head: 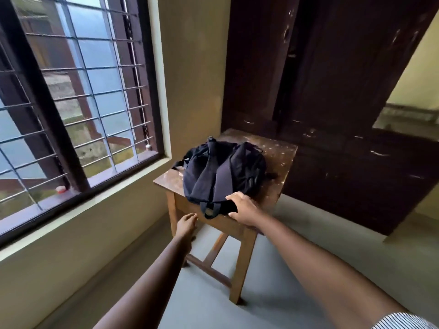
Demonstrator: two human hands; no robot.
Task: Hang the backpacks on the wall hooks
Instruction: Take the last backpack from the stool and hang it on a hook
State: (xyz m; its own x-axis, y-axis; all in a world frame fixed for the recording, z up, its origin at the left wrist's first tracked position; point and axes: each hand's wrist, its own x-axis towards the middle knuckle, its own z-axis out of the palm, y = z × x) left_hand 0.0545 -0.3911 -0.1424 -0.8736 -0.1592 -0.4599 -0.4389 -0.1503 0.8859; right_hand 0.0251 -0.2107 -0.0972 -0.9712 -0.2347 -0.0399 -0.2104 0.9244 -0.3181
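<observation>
A dark navy backpack [223, 170] lies flat on a small wooden table [280, 157], straps facing up. My right hand [242, 207] grips the near edge of the backpack, thumb and fingers curled round the fabric beside the strap loop. My left hand [186, 225] is stretched out with straight fingers, just short of the table's near front edge and holding nothing. No wall hooks show in this view.
A large barred window [71, 103] fills the left wall, with a small red-capped item [61, 189] on its sill. A tall dark wooden wardrobe [332, 91] stands behind the table. A grey floor [297, 281] spreads to the right.
</observation>
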